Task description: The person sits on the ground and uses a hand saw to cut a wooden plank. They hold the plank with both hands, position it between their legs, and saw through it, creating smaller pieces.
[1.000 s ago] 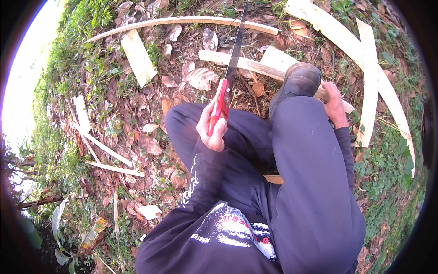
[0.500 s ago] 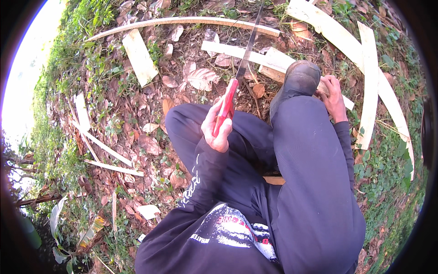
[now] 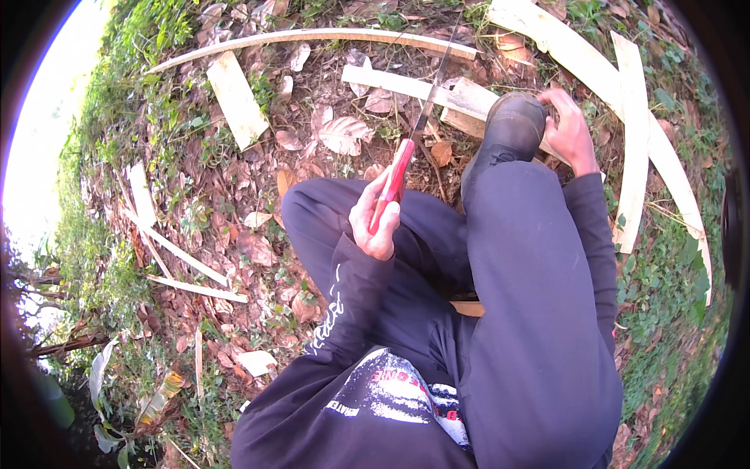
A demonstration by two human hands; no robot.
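Observation:
My left hand (image 3: 376, 220) is wrapped round the red handle of a long, narrow-bladed tool (image 3: 401, 160). Its dark blade points away from me and passes over a pale wood strip (image 3: 387, 81); whether the edge has teeth I cannot make out. That strip runs toward a short wood block (image 3: 466, 121) and behind my dark shoe (image 3: 516, 125). Beside the shoe's toe is my right hand (image 3: 569, 134), fingers bent but apart, with a gap between index finger and thumb. Its fingertips come up to the toe and are partly hidden.
A long curved strip (image 3: 328, 35) and a short board (image 3: 237, 102) lie on the leaf-littered ground ahead. Two long boards cross at the right, including a narrow upright one (image 3: 633, 148). Thin offcuts (image 3: 183, 254) lie at the left. My bent legs fill the lower middle.
My right hand has left the wood strip behind the shoe and moved up to the shoe's toe. The left hand and its tool have shifted slightly to the right.

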